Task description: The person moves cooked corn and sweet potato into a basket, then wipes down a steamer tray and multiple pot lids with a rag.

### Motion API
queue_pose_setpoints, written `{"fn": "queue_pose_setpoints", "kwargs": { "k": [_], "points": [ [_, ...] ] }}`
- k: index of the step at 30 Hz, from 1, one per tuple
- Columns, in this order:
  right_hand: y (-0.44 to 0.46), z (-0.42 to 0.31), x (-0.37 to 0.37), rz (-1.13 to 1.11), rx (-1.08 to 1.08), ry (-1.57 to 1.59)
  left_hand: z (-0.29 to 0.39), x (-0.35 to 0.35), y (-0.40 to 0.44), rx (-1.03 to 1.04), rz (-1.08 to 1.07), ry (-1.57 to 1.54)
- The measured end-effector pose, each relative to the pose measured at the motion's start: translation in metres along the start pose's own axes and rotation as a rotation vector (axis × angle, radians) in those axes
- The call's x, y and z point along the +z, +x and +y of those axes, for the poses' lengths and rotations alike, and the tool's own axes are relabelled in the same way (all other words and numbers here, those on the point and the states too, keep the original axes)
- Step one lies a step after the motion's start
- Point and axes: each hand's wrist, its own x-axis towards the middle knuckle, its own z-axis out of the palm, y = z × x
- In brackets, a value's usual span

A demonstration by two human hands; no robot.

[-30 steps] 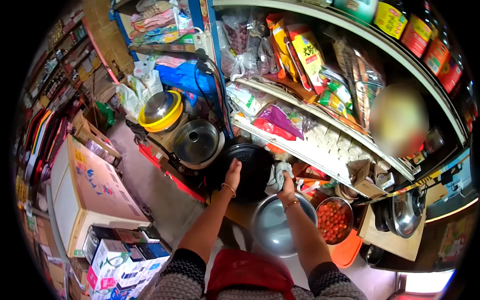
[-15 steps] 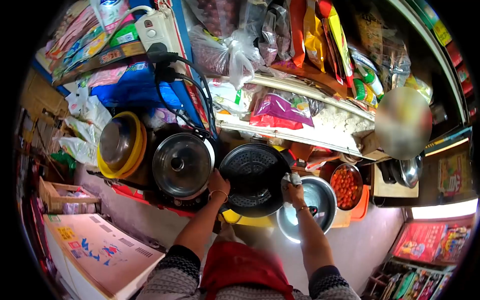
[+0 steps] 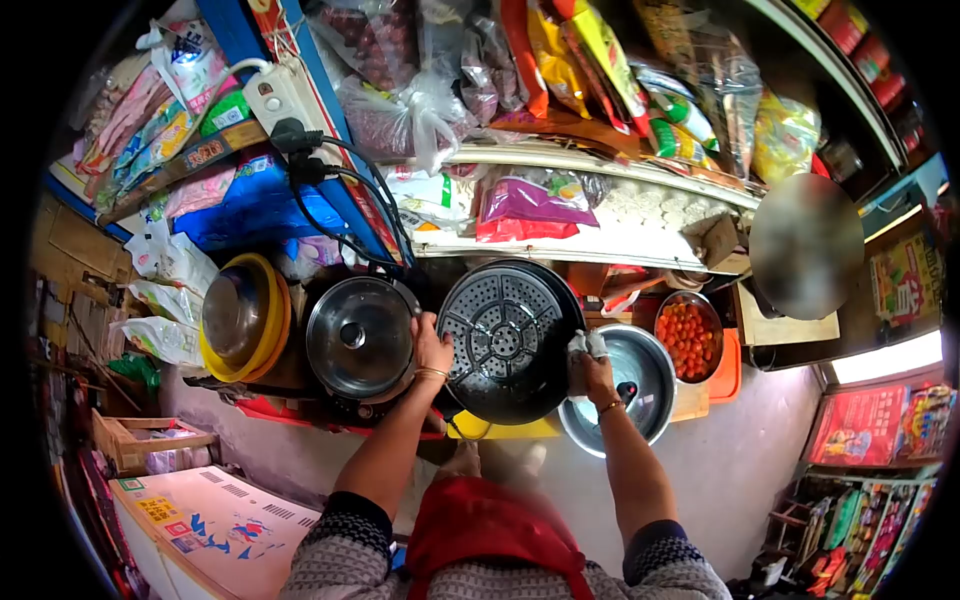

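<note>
A deep black pan (image 3: 560, 300) with a perforated steamer plate (image 3: 503, 338) in it sits between my hands. My left hand (image 3: 433, 350) is closed at the pan's left rim, squeezed in beside the lidded pot (image 3: 360, 345); its fingertips are partly hidden. At the pan's right rim, my right hand (image 3: 594, 375) is closed around a white cloth (image 3: 588, 345), and the cloth lies against the pan. Just right of that hand stands a wide metal basin (image 3: 650, 415) with a small dark-and-red object (image 3: 627, 391) in it.
A bowl of small red-orange tomatoes (image 3: 688, 338) stands at the right, by an orange container (image 3: 725, 367). Yellow basins (image 3: 268, 350) and a metal bowl (image 3: 236, 315) are stacked left. Black cables (image 3: 365, 160) hang behind the pot. A shelf edge (image 3: 590, 255) runs behind the pan.
The pan has tilted or shifted, and more light falls on its steamer plate. My left hand has moved slightly up. The camera view has turned a little, moving the shelves left.
</note>
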Motion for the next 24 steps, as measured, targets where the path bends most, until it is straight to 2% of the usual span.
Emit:
{"fn": "queue_pose_setpoints", "kwargs": {
  "k": [1,3,4,5,7,8,10,11,13,15,16,17,20,24],
  "points": [
    [0.0,-0.001,0.001,-0.004,-0.009,0.012,-0.001,-0.005,0.009,0.021,-0.001,-0.068],
    [-0.004,-0.001,0.002,-0.04,0.0,0.074,0.001,-0.017,0.025,-0.188,-0.112,-0.309],
    [-0.017,-0.022,0.008,-0.001,0.15,0.006,0.009,-0.023,0.027,-0.168,-0.002,-0.366],
    [-0.023,-0.026,0.014,-0.004,0.142,0.016,-0.003,-0.017,0.035,-0.188,0.09,-0.34],
    [-0.029,-0.03,0.02,-0.006,0.114,0.156,0.01,-0.025,0.046,-0.326,0.076,-0.544],
    [-0.023,-0.023,0.016,-0.02,0.115,0.119,0.016,-0.029,0.045,-0.315,0.078,-0.544],
    [-0.028,-0.032,0.017,-0.006,0.108,0.112,0.076,-0.066,0.035,-0.09,0.014,-0.379],
    [-0.035,-0.035,0.016,0.014,0.113,0.095,0.097,-0.077,0.03,-0.083,-0.095,-0.458],
    [-0.056,-0.051,0.013,0.069,0.061,0.158,0.12,-0.079,0.019,0.197,-0.017,-0.28],
    [-0.039,-0.028,-0.023,-0.017,0.062,0.144,0.14,-0.086,0.008,0.453,0.037,-0.181],
    [-0.028,-0.016,-0.045,-0.134,0.11,0.203,0.143,-0.087,0.004,0.506,0.007,-0.163],
    [-0.031,-0.02,-0.049,-0.126,0.096,0.208,0.146,-0.088,0.0,0.56,-0.021,-0.146],
    [-0.064,-0.051,-0.046,-0.132,0.071,0.515,0.166,-0.102,-0.011,0.669,-0.009,-0.113],
    [-0.1,-0.086,-0.045,-0.07,0.109,0.478,0.183,-0.116,-0.018,0.793,0.028,-0.077]
  ]
}}
